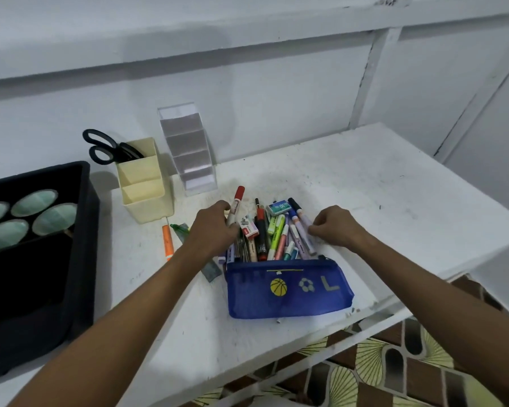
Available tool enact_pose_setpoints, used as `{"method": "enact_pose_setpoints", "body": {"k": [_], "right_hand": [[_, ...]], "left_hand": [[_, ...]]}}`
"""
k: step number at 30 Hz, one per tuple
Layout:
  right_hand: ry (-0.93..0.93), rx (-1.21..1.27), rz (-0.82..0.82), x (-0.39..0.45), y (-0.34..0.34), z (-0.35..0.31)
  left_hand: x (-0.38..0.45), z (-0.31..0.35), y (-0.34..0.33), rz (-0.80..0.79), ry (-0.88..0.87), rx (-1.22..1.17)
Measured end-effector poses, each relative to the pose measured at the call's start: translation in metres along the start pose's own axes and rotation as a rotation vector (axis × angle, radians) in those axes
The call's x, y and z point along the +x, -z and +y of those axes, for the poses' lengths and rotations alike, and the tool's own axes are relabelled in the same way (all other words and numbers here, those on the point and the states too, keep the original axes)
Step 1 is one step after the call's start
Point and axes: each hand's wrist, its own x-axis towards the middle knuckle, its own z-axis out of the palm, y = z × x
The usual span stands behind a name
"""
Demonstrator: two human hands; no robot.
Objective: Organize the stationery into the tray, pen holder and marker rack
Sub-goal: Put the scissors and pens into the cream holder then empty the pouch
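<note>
A heap of pens, markers and highlighters (272,233) lies on the white table just beyond a blue mesh pencil pouch (288,289). My left hand (213,227) grips a white marker with a red cap (236,202) at the heap's left edge. My right hand (334,226) pinches a pale purple marker (304,226) at the heap's right edge. A cream pen holder (144,186) with black scissors (108,148) in it stands at the back left. Beside it stands a clear tiered marker rack (188,148). A black tray (80,230) sits at the far left.
An orange highlighter (167,240) and a green pen (180,229) lie loose in front of the pen holder. A small teal box (279,207) tops the heap. Four pale green oval pieces (27,212) lie in the tray. A white wall rises behind the table; patterned floor shows below its front edge.
</note>
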Motion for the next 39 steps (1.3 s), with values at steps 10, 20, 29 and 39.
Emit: {"method": "enact_pose_setpoints", "body": {"k": [10,20,29,39], "right_hand": [[0.392,0.206,0.354,0.001,0.032,-0.09],[0.865,0.479,0.312,0.014,-0.02,-0.262],[0.886,0.351,0.143,0.051,-0.082,-0.321],[0.814,0.182,0.033,0.061,-0.113,-0.317]], "left_hand": [[0.01,-0.013,0.088,0.292,0.023,0.018],[0.007,-0.056,0.211,0.634,0.079,0.08],[0.04,-0.098,0.213,0.51,0.066,0.115],[0.064,-0.122,0.178,0.335,0.105,0.134]]}}
